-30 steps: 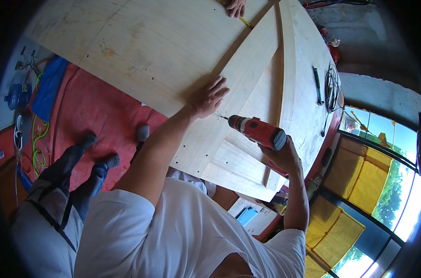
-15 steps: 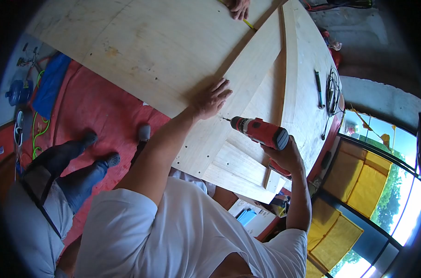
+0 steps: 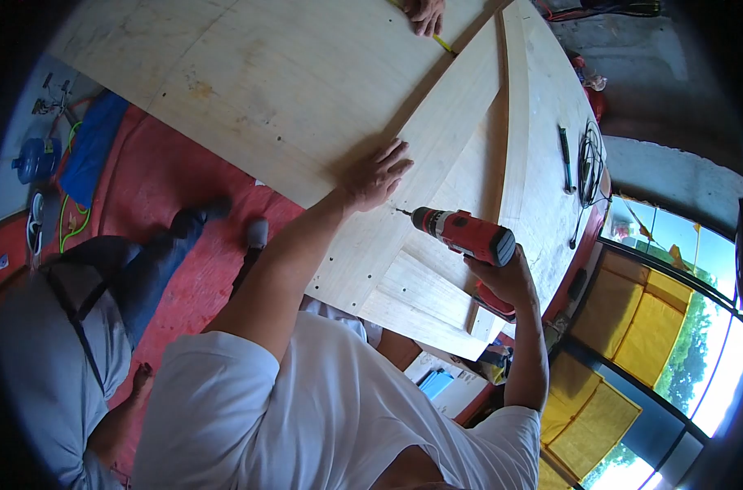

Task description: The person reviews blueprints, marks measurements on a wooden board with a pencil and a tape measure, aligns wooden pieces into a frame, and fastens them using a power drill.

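Note:
My right hand [image 3: 508,276] is wrapped around the handle of a red and black cordless drill [image 3: 469,235]. The drill lies roughly level, and its thin bit points left at the pale wooden board [image 3: 445,139], close to a small mark. Whether the tip touches the wood, I cannot tell. On the same board, just beyond the bit, rests my left hand [image 3: 378,178], fingers laid out over its long edge. Several dark screw holes or heads dot the board's near end. Underneath is a large plywood panel [image 3: 249,90].
A co-worker's hand [image 3: 426,15] presses near a yellow measuring tape [image 3: 443,44] at the far edge. A curved wooden strip [image 3: 514,122], a hammer-like tool [image 3: 566,159] and a coiled black cable [image 3: 589,163] lie right. Another person [image 3: 61,351] stands left on the red floor.
The person on the left has shifted position, a leg stepping forward and an arm now showing lower down. My hands and the drill stay nearly in place; the view shifts slightly.

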The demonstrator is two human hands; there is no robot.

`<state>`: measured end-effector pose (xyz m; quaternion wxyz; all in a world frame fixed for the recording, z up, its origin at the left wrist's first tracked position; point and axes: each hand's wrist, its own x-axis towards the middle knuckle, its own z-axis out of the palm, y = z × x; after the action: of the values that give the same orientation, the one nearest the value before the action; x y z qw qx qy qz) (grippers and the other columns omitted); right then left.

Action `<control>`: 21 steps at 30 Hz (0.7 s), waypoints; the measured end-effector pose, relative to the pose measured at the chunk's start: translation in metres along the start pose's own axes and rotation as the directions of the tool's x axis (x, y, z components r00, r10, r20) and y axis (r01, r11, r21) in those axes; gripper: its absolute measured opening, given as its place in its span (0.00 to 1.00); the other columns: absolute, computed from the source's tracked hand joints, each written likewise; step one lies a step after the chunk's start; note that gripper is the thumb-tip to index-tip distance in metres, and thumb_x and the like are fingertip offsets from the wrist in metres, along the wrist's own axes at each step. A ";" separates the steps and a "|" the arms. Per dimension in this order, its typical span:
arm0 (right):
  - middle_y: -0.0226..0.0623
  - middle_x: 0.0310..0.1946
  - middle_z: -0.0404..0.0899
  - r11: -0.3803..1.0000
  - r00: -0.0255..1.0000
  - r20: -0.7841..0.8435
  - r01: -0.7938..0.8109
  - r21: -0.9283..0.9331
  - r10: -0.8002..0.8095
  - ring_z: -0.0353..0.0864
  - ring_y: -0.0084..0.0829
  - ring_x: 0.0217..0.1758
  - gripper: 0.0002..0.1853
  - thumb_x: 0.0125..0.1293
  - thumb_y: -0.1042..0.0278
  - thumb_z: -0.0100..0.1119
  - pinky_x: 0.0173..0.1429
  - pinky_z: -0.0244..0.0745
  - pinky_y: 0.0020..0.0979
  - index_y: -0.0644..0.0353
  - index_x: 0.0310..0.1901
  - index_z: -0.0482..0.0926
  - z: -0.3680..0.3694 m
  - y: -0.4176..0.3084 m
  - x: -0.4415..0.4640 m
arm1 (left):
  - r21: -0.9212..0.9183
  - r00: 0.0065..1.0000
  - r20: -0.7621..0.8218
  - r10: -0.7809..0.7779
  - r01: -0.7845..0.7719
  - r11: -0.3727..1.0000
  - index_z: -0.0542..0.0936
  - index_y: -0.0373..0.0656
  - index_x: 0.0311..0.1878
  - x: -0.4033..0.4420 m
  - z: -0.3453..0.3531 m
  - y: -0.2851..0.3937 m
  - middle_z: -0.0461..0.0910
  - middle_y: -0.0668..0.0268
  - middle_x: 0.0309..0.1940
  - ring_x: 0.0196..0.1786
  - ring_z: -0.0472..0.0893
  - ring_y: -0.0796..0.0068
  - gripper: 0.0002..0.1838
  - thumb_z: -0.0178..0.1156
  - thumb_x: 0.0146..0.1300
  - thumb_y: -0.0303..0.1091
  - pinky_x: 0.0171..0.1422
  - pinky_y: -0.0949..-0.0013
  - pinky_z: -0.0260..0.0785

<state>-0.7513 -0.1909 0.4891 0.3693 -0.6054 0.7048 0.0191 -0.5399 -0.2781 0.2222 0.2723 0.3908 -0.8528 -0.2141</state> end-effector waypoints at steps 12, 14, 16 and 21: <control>0.43 0.27 0.83 0.995 0.996 0.012 0.091 -0.041 -0.091 0.82 0.36 0.28 0.15 0.56 0.68 0.69 0.39 0.79 0.38 0.63 0.44 0.81 0.005 0.022 0.005 | 0.057 0.999 0.014 0.047 -0.048 0.997 0.73 0.41 0.66 -0.001 -0.002 -0.002 0.64 0.54 0.73 0.79 0.56 0.58 0.24 0.53 0.69 0.38 0.82 0.59 0.48; 0.44 0.25 0.82 0.995 0.996 0.019 0.089 -0.036 -0.089 0.81 0.36 0.27 0.13 0.55 0.68 0.69 0.38 0.78 0.39 0.64 0.41 0.81 0.005 0.020 0.005 | 0.033 0.998 -0.024 0.053 -0.052 0.998 0.74 0.41 0.66 -0.002 -0.002 -0.002 0.64 0.54 0.73 0.79 0.56 0.57 0.24 0.54 0.69 0.38 0.82 0.59 0.49; 0.44 0.25 0.82 0.998 0.997 0.040 0.062 -0.028 -0.061 0.81 0.36 0.27 0.12 0.55 0.69 0.68 0.38 0.78 0.39 0.64 0.40 0.81 0.000 0.010 0.006 | -0.056 1.000 0.011 -0.015 0.016 0.998 0.73 0.41 0.66 0.000 -0.007 0.003 0.63 0.53 0.73 0.78 0.56 0.56 0.24 0.54 0.69 0.38 0.82 0.59 0.49; 0.46 0.30 0.84 0.986 0.992 0.081 0.105 -0.132 -0.095 0.85 0.39 0.33 0.17 0.55 0.72 0.66 0.42 0.79 0.40 0.61 0.48 0.80 -0.017 -0.032 -0.002 | 0.011 0.999 -0.011 0.047 -0.047 0.999 0.73 0.41 0.67 0.000 -0.005 0.001 0.62 0.51 0.73 0.78 0.55 0.55 0.24 0.54 0.70 0.38 0.81 0.59 0.49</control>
<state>-0.7321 -0.2055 0.5162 0.3537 -0.6626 0.6563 0.0713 -0.5376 -0.2784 0.2272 0.2801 0.3733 -0.8613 -0.2008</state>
